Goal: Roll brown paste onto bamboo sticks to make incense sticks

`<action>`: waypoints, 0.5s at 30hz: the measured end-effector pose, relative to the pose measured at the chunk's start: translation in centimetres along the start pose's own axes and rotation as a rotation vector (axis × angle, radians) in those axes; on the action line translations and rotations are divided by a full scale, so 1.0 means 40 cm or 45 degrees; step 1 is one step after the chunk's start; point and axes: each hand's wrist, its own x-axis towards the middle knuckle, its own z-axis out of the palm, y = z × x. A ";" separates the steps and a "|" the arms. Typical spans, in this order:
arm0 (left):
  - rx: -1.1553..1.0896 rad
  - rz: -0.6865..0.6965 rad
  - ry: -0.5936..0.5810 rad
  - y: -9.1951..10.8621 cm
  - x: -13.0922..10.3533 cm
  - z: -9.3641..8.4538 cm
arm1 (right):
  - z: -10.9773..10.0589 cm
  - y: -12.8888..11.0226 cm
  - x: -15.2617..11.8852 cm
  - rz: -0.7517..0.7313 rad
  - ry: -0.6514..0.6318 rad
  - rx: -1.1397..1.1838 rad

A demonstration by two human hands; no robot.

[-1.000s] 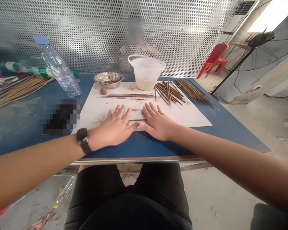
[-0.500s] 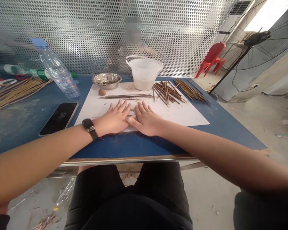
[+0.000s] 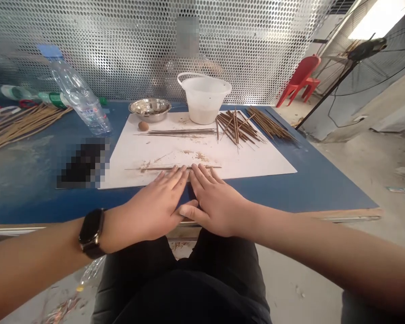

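My left hand (image 3: pixel 158 202) lies flat, palm down, fingers stretched out, near the front edge of the white board (image 3: pixel 249 162). Beside it my right hand (image 3: pixel 219 202) is also flat, and the two thumbs meet or overlap. The fingertips of both hands rest on a thin brown incense stick (image 3: pixel 148 168), which lies crosswise on the board. Its middle is partly hidden by the fingers. Brown powder (image 3: pixel 199 156) is scattered just beyond it. Farther back, several thin sticks (image 3: pixel 182 132) lie side by side.
A brown ball (image 3: pixel 143 126), a metal bowl (image 3: pixel 150 109) and a white bucket (image 3: pixel 204 101) stand along the back. Piled incense sticks (image 3: pixel 238 128) lie at right, another bundle (image 3: pixel 270 126) beyond. On the left are a water bottle (image 3: pixel 79 96), a blurred-out dark phone (image 3: pixel 84 164) and long sticks (image 3: pixel 23 126).
Both hands have slid back towards my body, from the middle of the board to its front edge. The stick that was mostly beneath them now shows at the fingertips.
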 end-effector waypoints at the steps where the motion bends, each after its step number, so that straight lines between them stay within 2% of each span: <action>1: 0.010 -0.018 -0.002 0.001 0.009 -0.005 | -0.003 0.003 0.014 0.018 0.009 0.002; 4: 0.058 -0.094 -0.008 -0.020 0.067 -0.032 | -0.022 0.031 0.088 0.078 0.036 -0.005; 7: 0.093 -0.201 -0.061 -0.064 0.136 -0.063 | -0.045 0.067 0.172 0.114 0.033 -0.046; 9: 0.105 -0.204 -0.083 -0.090 0.162 -0.074 | -0.055 0.083 0.202 0.123 0.024 -0.079; 12: 0.102 -0.177 -0.077 -0.100 0.150 -0.070 | -0.057 0.078 0.184 0.118 0.009 -0.080; 15: 0.094 -0.129 -0.054 -0.078 0.086 -0.050 | -0.048 0.050 0.104 0.071 -0.041 -0.067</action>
